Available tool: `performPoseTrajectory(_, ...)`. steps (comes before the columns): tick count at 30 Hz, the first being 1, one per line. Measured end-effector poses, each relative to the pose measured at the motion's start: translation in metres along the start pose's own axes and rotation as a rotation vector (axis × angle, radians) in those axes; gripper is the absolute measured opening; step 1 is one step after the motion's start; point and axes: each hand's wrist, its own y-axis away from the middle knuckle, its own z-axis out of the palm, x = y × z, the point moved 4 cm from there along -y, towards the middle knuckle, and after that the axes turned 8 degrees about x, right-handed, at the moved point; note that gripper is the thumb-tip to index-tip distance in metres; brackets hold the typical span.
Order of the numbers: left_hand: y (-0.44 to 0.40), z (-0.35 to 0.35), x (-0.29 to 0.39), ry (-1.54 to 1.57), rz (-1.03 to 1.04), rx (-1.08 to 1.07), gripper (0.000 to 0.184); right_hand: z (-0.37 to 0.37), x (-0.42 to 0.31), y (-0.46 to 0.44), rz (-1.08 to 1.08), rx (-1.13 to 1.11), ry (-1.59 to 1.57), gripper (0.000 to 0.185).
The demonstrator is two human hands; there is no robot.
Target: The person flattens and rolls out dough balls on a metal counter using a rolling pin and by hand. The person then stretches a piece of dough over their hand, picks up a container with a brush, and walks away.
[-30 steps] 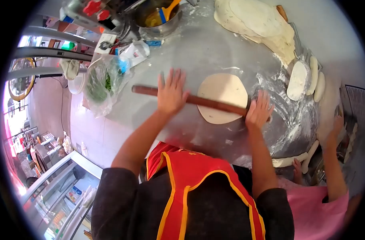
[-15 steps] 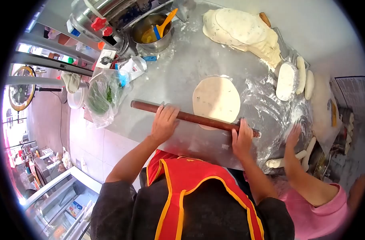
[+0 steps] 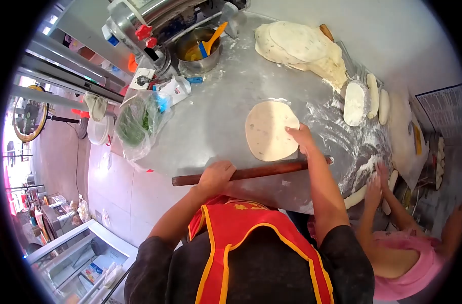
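Note:
My left hand [image 3: 217,175] is wrapped round the left part of a dark wooden rolling pin [image 3: 271,169], which lies near the front edge of the metal table [image 3: 210,121]. A flat round of dough [image 3: 269,133] rests just beyond the pin. At its right edge is my right hand [image 3: 302,138], thumb and fingers closed on the rim of the dough. My right forearm passes over the right part of the pin.
A co-worker's hands [image 3: 376,185] are over a dough strip [image 3: 356,196] at right. Layered dough [image 3: 302,48] lies at the back, dough rolls [image 3: 355,103] at right. A bowl [image 3: 199,63] with a brush and a bag of greens [image 3: 134,124] stand at left.
The rolling pin has moved nearer to me, off the dough. My right hand has let go of the pin and taken the dough's right edge. The co-worker's two hands have come together.

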Motion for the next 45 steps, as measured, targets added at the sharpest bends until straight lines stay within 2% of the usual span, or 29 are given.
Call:
performPoseTrajectory(1, 0.0, 0.001, 0.002, 0.003, 0.013, 0.005, 0.038, -0.005, 0.001, -0.002, 0.095, -0.009, -0.065, 0.035)
performPoseTrajectory(4, -0.003, -0.003, 0.012, 0.036, 0.108, 0.16, 0.022, -0.028, -0.041, 0.01, 0.064, -0.09, -0.154, 0.03)
performPoseTrajectory(6, -0.002, -0.004, 0.015, 0.036, 0.107, 0.153, 0.025, -0.054, -0.102, 0.043, -0.121, 0.051, 0.086, 0.023)
performPoseTrajectory(8, 0.0, -0.005, 0.015, 0.044, 0.095, 0.133, 0.027, -0.086, -0.149, 0.068, -0.328, 0.051, 0.279, 0.018)
performPoseTrajectory(10, 0.002, -0.004, 0.015, 0.061, 0.074, 0.096, 0.028, -0.108, -0.18, 0.084, -0.426, 0.105, 0.36, 0.018)
performPoseTrajectory(13, 0.007, -0.001, 0.015, 0.08, 0.064, 0.085, 0.029, -0.109, -0.187, 0.063, -0.724, 0.323, 1.019, 0.018)
performPoseTrajectory(15, 0.011, 0.0, 0.015, 0.088, 0.043, 0.075, 0.029, -0.103, -0.142, 0.008, -0.868, 0.47, 1.22, 0.016)
performPoseTrajectory(17, 0.014, 0.0, 0.017, 0.086, 0.018, 0.064, 0.03, -0.085, -0.096, -0.04, -0.676, 0.535, 1.199, 0.017)
performPoseTrajectory(19, 0.018, -0.003, 0.019, 0.072, -0.01, 0.045, 0.031, -0.045, -0.073, -0.049, -0.594, 0.406, 1.094, 0.019)
performPoseTrajectory(21, 0.022, 0.001, 0.017, 0.096, -0.014, 0.066, 0.03, 0.018, -0.075, -0.012, -0.834, 0.349, 1.183, 0.02)
performPoseTrajectory(23, 0.028, 0.001, 0.016, 0.115, -0.019, 0.079, 0.03, 0.064, -0.069, 0.006, -0.734, 0.19, 1.161, 0.019)
performPoseTrajectory(24, 0.03, 0.0, 0.016, 0.121, -0.024, 0.086, 0.03, 0.079, -0.057, 0.016, -0.881, 0.162, 1.065, 0.021)
performPoseTrajectory(28, 0.034, -0.006, 0.015, 0.142, -0.025, 0.123, 0.028, 0.114, -0.065, 0.075, -0.786, -0.378, 1.121, 0.032)
performPoseTrajectory(29, 0.035, -0.006, 0.013, 0.135, -0.029, 0.113, 0.028, 0.12, -0.07, 0.071, -0.599, -0.384, 1.139, 0.044)
performPoseTrajectory(32, 0.036, -0.004, 0.01, 0.112, -0.027, 0.091, 0.028, 0.128, -0.049, 0.04, -1.29, 0.136, 0.892, 0.061)
performPoseTrajectory(33, 0.034, -0.004, 0.008, 0.098, -0.021, 0.092, 0.028, 0.135, -0.023, 0.026, -1.194, 0.03, 1.018, 0.073)
performPoseTrajectory(36, 0.028, -0.008, 0.002, 0.046, -0.033, 0.028, 0.035, 0.133, -0.004, 0.048, -1.122, 0.091, 1.213, 0.071)
performPoseTrajectory(40, 0.012, -0.01, -0.016, -0.011, 0.005, 0.003, 0.04, 0.104, 0.005, 0.08, -1.071, -0.103, 1.202, 0.065)
performPoseTrajectory(43, -0.012, -0.011, -0.038, -0.096, 0.063, 0.172, 0.04, 0.061, 0.001, 0.093, -1.04, -0.055, 1.091, 0.058)
performPoseTrajectory(45, -0.035, -0.016, -0.047, -0.137, 0.083, 0.262, 0.037, 0.021, -0.003, 0.104, -0.811, 0.104, 1.055, 0.054)
